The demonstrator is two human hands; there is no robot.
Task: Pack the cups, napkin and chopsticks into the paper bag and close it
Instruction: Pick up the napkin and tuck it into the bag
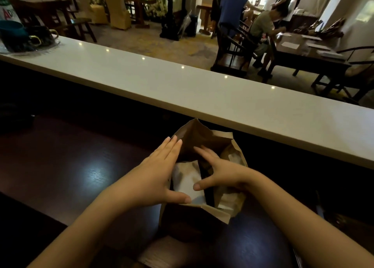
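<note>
The left hand [155, 172] is laid flat and unclenched against the left wall of the brown paper bag [194, 213], thumb hooked over the near rim, nothing grasped. The right hand [220, 171] is spread loosely over the bag's mouth, fingers reaching inside, thumb resting on a white folded napkin [186, 178]; whether anything is pinched cannot be told. The bag stands upright with its top unfolded on the dark glossy wooden table [70, 172]. Inside, a dark narrow strip [208, 188] is seen beside the napkin, and pale shapes at 3 o'clock are too dim to identify. At 12 o'clock a long white raised ledge [182, 83] is set. At 10 o'clock, blurred teal cups [12, 32] are stacked.
</note>
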